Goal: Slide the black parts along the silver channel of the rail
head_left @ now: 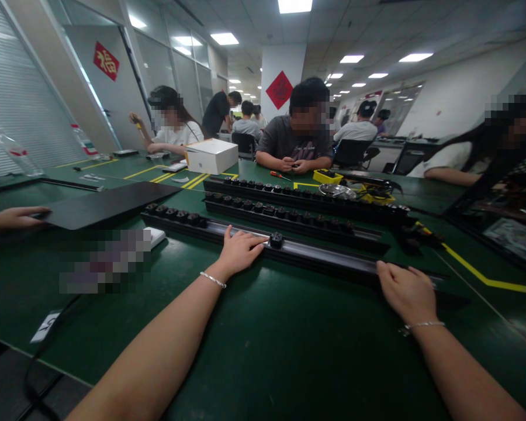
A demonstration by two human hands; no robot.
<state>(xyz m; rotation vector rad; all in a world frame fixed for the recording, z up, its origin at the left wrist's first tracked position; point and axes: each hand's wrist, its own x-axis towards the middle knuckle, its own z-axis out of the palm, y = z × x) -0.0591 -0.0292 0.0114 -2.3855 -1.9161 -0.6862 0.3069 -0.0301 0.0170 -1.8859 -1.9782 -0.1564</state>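
Note:
A long black rail [328,255] with a shiny inner channel lies slantwise across the green table in front of me. Small black socket-like modules [175,214] sit in a row at its left end. One more module [276,240] stands alone near the rail's middle. My left hand [242,250] rests over the rail, fingers spread, the index finger stretched to the left side of that lone module. At the right end, my right hand [407,290] is closed around the rail, thumb on the near side. The fingers beyond the rail are partly hidden.
Two similar rails [289,216] filled with modules lie behind. At left, another person's hand [20,219] holds a dark flat panel [109,204]. Farther back are a white box [213,156], a screwdriver [279,175] and a yellow tray [327,176]. Co-workers sit around the table.

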